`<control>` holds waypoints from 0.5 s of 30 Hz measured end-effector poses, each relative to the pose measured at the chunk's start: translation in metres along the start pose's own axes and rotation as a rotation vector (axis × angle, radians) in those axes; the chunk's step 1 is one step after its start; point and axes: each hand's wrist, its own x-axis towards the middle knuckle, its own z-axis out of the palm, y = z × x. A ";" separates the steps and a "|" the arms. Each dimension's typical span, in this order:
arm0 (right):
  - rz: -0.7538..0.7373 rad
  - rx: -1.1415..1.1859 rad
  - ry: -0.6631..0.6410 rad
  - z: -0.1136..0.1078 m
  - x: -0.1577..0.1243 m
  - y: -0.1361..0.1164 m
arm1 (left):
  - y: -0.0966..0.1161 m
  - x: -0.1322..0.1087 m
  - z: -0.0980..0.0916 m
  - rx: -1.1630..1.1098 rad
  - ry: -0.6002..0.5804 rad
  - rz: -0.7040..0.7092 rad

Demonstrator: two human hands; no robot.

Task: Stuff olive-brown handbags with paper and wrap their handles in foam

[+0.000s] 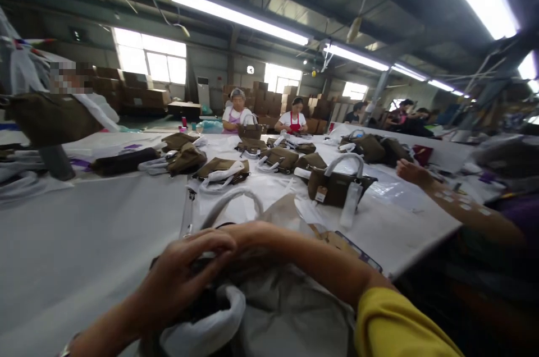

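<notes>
Here, handbag (204, 301): a dark bag right in front of the person at the near table edge, mostly covered by both hands, so only dark patches of it show.
Wrapped handle (210, 326): a thick white-wrapped loop curls out just below the left hand, touching the bag.
Grey wrapping (290, 312): soft grey sheet or pouch bunched under and beside the bag, running beneath the right forearm.
Left hand (181, 278): palm down on the bag's top, fingers curled and clamped over its edge, the wrist coming in from the lower left.
Right hand (248, 232): crossed in from the right, tucked behind the left fingertips; whether it grips anything I cannot tell.
Yellow sleeve (396, 326): covers the right upper arm; the forearm lies low and bent across the wrapping.
Doing it well: judging by the hold, steady the bag with the left palm and let the right fingers work, without creasing the handle wrap.
Table (84, 245): a wide grey-white top.
Tagged handbag (337, 186): a brown bag standing upright further out, its handle wrapped.
Co-worker's hand (410, 172): rests near that bag, well apart from the person's own.
Brown handbags (221, 169): a scattered row lying beyond.
</notes>
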 end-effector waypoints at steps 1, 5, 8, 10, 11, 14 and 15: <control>-0.031 -0.012 -0.039 -0.015 -0.010 -0.003 | 0.008 0.015 0.001 -0.014 -0.120 0.028; -0.115 -0.079 0.058 -0.070 -0.088 -0.028 | 0.022 0.051 0.010 -0.027 -0.386 0.105; -0.180 -0.169 0.574 -0.084 -0.174 -0.053 | 0.021 0.059 0.021 0.063 -0.486 0.192; -0.038 -0.195 0.910 -0.076 -0.232 -0.063 | 0.026 0.066 0.033 0.101 -0.542 0.242; 0.117 -0.211 1.059 -0.067 -0.260 -0.065 | 0.032 0.071 0.040 0.114 -0.575 0.266; 0.746 -0.230 1.074 -0.024 -0.330 -0.063 | 0.059 0.094 0.066 0.192 -0.705 0.333; 0.960 -0.180 0.986 -0.006 -0.348 -0.061 | 0.068 0.102 0.075 0.235 -0.743 0.349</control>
